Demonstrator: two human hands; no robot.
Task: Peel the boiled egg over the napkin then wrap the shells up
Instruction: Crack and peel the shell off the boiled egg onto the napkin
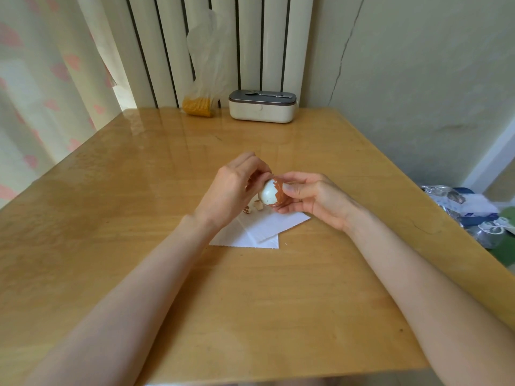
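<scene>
Boiled egg, half bared, hangs just above the white napkin; the right hand curls its fingers round the brown-shelled end, and the left hand pinches a shell flap. Small, shallow lifts over the napkin would likely spare the white. The worktop spreads wide around, its edges well apart from both hands.

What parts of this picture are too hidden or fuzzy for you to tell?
All in the head view:
- far side of the egg: covered by the right hand gripping it.
- the shell piece pinched by the left hand: mostly behind its fingers.
- far part of the napkin: under both hands.
- inside the white box: lid shut.
- the pile beside the table: blurred, cut by the right edge.
</scene>
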